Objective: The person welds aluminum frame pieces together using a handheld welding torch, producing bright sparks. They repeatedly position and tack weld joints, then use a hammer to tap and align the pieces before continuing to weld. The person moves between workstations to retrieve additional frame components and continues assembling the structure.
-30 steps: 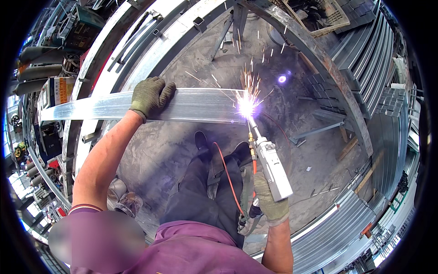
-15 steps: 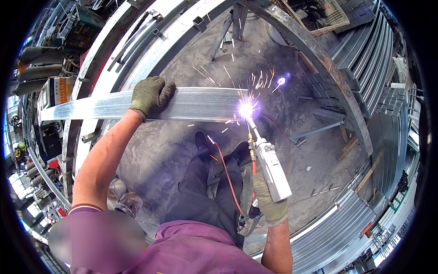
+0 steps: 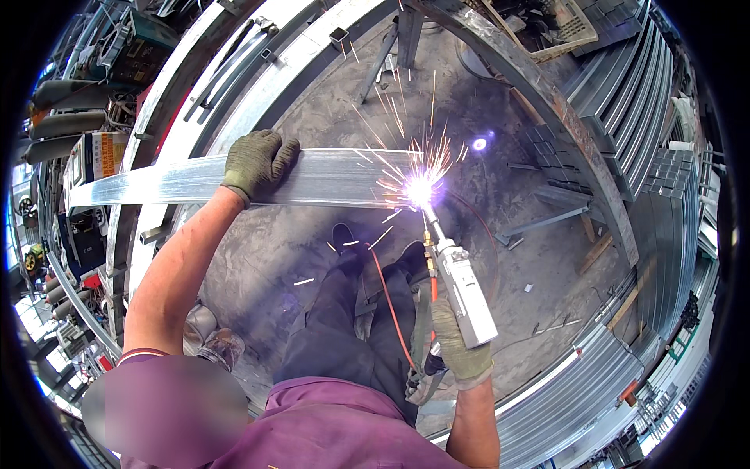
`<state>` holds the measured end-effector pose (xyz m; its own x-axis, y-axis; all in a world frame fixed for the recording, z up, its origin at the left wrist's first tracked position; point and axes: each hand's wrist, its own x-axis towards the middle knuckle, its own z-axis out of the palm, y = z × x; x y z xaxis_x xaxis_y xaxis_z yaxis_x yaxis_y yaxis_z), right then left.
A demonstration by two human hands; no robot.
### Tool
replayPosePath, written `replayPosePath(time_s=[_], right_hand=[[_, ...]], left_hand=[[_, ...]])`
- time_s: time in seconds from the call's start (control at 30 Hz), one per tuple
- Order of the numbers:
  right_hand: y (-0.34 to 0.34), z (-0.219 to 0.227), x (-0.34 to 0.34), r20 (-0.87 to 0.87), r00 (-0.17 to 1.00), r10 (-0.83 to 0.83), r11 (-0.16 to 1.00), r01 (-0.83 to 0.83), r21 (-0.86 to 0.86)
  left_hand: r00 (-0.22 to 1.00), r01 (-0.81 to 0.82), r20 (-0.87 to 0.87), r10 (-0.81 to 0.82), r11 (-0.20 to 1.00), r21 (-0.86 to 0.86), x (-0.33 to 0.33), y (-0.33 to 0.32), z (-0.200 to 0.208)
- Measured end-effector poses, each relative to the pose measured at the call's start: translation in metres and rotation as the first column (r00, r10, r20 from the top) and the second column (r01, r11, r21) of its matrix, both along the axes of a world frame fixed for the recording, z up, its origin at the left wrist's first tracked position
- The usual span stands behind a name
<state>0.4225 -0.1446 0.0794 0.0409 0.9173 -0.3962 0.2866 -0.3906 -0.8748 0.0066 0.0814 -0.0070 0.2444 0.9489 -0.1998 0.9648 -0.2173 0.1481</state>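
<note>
A long, flat-sided silver metal tube (image 3: 344, 177) lies across the view, its left part over the workbench rails. My left hand (image 3: 256, 166), in an olive work glove, is closed over the middle of the tube. My right hand (image 3: 462, 340), gloved the same way, grips a white handheld welding gun (image 3: 466, 293) with a brass fitting and a red hose (image 3: 391, 309). The gun's nozzle points up at the tube's right end. A bright weld glow (image 3: 419, 192) with spraying sparks hides that end and the nozzle tip.
Steel bench rails (image 3: 269, 98) curve along the left. A steel beam (image 3: 547, 102) runs down the right, beside stacked metal tubes (image 3: 664, 227). More long profiles (image 3: 539, 414) lie lower right. A crate (image 3: 574, 27) stands at the far right. My shoes are on the grey floor (image 3: 523, 262).
The glow and the gun's nozzle have shifted slightly down and left along the tube's end. The sparks fan out more densely. My left hand and the tube have stayed in place.
</note>
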Motion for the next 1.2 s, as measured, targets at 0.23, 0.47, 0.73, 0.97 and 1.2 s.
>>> replayPosePath(time_s=[0.23,0.47,0.73,0.97,1.2], right_hand=[[-0.007,-0.003,0.003,-0.023,1.0,-0.007,0.998,0.006,-0.055],[-0.01,-0.006,0.002,-0.016,1.0,-0.008,1.0,0.007,-0.022],[-0.01,-0.004,0.001,-0.017,1.0,-0.015,1.0,0.014,-0.027],[-0.016,-0.004,0.005,-0.007,1.0,0.02,0.997,-0.02,-0.071],[-0.02,-0.001,0.006,-0.061,0.998,0.003,0.994,-0.009,-0.111]], left_hand=[[1.0,-0.009,0.026,0.009,1.0,0.022,0.002,0.0,0.002],[0.999,-0.01,0.043,0.009,1.0,0.023,0.001,0.0,0.0],[1.0,-0.007,0.018,0.007,1.0,-0.008,0.004,0.001,0.005],[1.0,-0.014,0.016,0.014,1.0,0.013,0.002,0.001,0.001],[0.999,-0.006,0.039,0.005,1.0,0.014,0.003,0.001,0.001]])
